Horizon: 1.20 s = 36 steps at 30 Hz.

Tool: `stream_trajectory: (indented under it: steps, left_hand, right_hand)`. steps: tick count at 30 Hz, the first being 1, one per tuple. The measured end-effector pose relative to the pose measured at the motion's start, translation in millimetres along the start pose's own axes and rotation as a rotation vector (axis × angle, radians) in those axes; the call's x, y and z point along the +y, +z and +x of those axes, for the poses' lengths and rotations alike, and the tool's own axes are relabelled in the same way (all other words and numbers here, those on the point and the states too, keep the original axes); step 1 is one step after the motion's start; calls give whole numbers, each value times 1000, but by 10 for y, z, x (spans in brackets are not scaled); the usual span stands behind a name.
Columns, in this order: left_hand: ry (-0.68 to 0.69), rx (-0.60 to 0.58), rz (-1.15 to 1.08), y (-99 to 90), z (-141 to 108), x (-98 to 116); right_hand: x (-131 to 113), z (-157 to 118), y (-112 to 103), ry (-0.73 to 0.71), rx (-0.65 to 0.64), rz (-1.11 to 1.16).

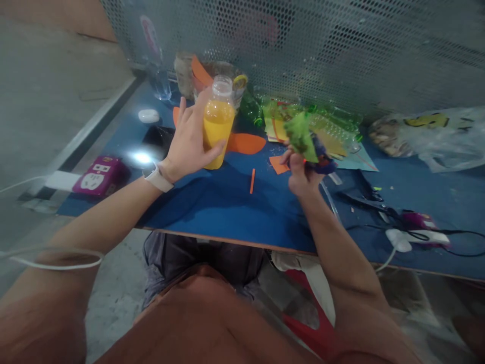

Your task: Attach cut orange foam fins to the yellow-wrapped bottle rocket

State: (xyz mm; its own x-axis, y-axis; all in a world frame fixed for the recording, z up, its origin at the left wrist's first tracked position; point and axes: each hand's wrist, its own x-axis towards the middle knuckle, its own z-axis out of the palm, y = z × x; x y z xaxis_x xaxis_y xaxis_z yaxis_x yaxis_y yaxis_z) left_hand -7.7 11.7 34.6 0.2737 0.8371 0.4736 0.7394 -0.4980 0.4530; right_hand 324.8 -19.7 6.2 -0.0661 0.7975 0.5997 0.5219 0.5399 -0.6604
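My left hand (191,135) wraps round the side of a clear plastic bottle (219,124), yellow-orange inside and without a cap, upright at the table. My right hand (301,174) is closed on a crumpled light-green piece (303,135), blurred. A dark blue object (322,161) with a small red light shows against the same hand; its kind is unclear. Between the hands lie a narrow orange strip (252,181) and a small orange paper piece (279,164). A larger orange leaf-shaped cutout (246,143) lies behind the bottle.
Green-tinted plastic bottles (337,119) and coloured sheets lie along a perforated metal panel (288,45). A purple power socket (99,176) sits at left. Black straps (364,199), cables and a white power strip (428,236) lie right, below a plastic bag (450,134).
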Motion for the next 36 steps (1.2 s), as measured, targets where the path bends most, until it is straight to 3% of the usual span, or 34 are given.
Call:
stream_trajectory:
  steps: [2,5,7,10,13,16,20,24,25,28,31,36]
  left_hand:
    - [-2,-11,4,-14,-2,18]
    - [-15,-27,-2,-21,-1,24]
    - [-23,-29,-20,-15,-1,18]
    - [-18,-25,-53,0,-4,2]
    - [2,4,-45,24,-8,-23]
    - [49,59,-45,60,-8,-61]
    - [95,110,-98,108,4,-104]
    - [109,116,-86,133,13,-125]
    - [110,117,-79,137,13,-131]
    - [106,129,-69,148,10,-158]
    - [115,134,-66,153,5,-192]
    - [145,125,-42,158,2,-223]
  right_hand:
    - [60,111,-180,-12,120,38]
    - [221,304,-493,74,117,-33]
    - [397,400,-675,162,-6,-246]
    - [688,457,-815,178,-205,-545]
    - [878,441,-812,322,-428,-647]
    - [916,407,-798,411,-540,-655]
    - [689,375,-814,340,-585,-703]
    - [161,303,-622,155,-433,-631]
    - [24,268,-532,144,-444,-562]
    - [-264,136,-240,76,-675,-441]
    - [-317,44,-32,48,-852,-434]
    - [-212,52,23,120,-891,-410]
